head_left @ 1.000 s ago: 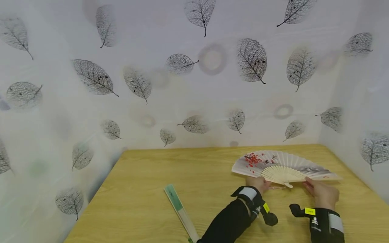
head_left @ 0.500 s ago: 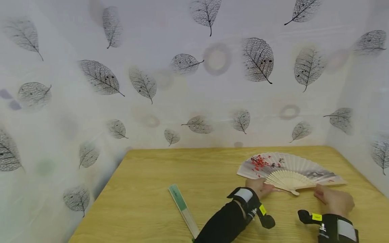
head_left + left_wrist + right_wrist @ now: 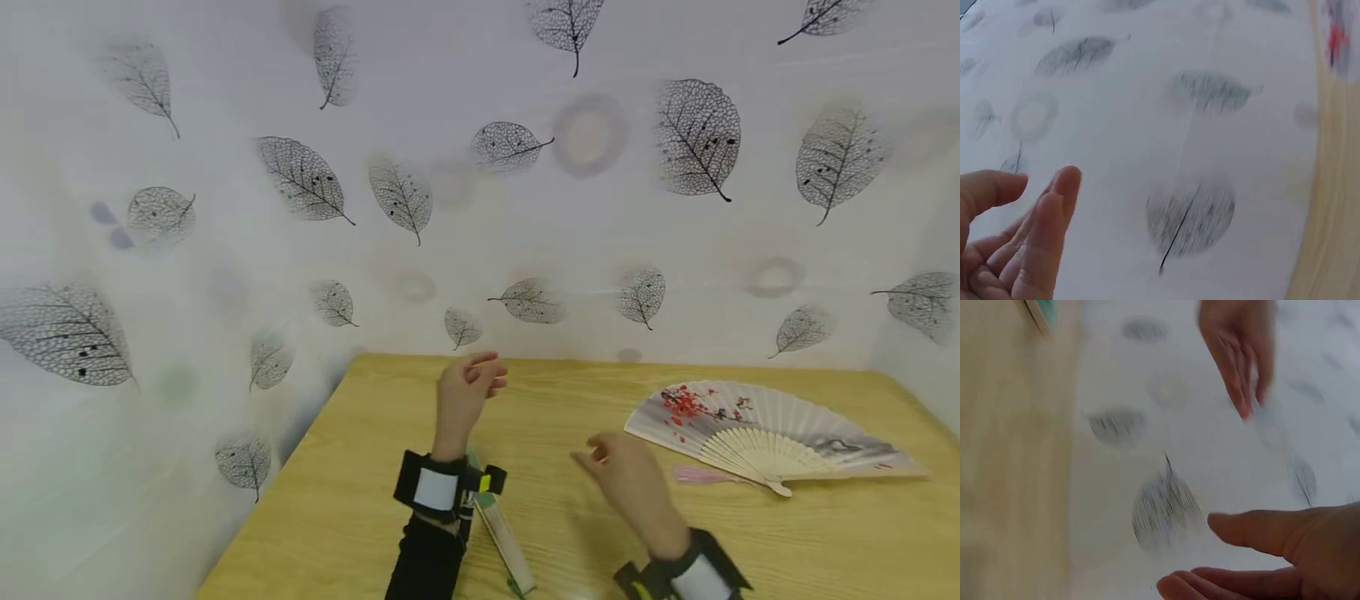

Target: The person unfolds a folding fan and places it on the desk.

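My left hand (image 3: 467, 398) is raised over the left-middle of the table, fingers loosely bent, holding nothing. Below it lies a folded fan (image 3: 504, 537) with a green end and pale ribs, partly covered by the wrist strap. To its right my right hand (image 3: 626, 479) hangs in the air, and in the right wrist view thumb and fingers (image 3: 1254, 532) are apart with nothing between them. The spread folding fan (image 3: 772, 433), white-grey with red blossoms and pale ribs, lies at the right of the table. Its pink tassel (image 3: 701, 475) rests at its lower left.
The wooden table (image 3: 405, 392) meets a white backdrop (image 3: 585, 225) printed with leaf patterns along its back edge. The same backdrop rises on the left and right sides. A green cord (image 3: 514, 586) lies by the folded fan's lower end.
Both hands have let go of the spread fan and moved left, the left one above the folded fan. The head view has turned left. The spread fan stays on the table.
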`<action>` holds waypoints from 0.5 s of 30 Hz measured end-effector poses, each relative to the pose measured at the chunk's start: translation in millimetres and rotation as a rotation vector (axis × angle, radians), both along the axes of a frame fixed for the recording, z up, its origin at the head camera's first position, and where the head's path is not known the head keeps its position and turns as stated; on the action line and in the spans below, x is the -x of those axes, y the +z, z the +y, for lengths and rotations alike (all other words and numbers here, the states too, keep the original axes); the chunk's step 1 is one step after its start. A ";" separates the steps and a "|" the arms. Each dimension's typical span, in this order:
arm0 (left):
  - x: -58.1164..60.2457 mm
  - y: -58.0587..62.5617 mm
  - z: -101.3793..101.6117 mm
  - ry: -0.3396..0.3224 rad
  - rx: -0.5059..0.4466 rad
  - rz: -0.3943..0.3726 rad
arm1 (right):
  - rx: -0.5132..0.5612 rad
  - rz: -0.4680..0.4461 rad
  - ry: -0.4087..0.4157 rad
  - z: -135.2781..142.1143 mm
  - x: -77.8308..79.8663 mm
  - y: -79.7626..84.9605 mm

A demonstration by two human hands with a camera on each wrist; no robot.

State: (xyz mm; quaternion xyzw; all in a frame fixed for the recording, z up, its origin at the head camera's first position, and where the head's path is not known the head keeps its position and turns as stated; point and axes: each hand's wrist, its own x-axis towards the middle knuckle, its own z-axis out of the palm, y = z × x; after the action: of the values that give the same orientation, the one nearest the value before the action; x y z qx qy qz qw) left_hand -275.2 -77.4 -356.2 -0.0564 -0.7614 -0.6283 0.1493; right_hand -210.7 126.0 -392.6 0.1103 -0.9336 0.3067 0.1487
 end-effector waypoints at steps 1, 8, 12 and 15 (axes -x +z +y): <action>-2.5 -2.1 -13.7 0.049 0.127 0.024 | -0.013 -0.042 0.057 -19.8 -5.0 -5.2; -11.8 -28.1 -54.4 0.002 0.792 0.019 | -0.148 -0.222 0.150 -101.2 -26.0 -25.6; -10.6 -32.9 -56.0 -0.081 0.848 0.008 | -0.213 -0.231 0.107 -118.8 -23.9 -35.0; -12.1 -33.2 -58.1 -0.086 0.851 -0.004 | -0.204 -0.263 0.110 -125.2 -21.2 -41.7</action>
State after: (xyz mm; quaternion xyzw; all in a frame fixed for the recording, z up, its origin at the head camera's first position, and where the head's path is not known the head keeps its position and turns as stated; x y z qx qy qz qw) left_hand -263.1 -135.5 -389.4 -0.1435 -0.9500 -0.2638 0.0852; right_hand -189.5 0.7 -434.3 0.1346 -0.9639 0.2298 -0.0036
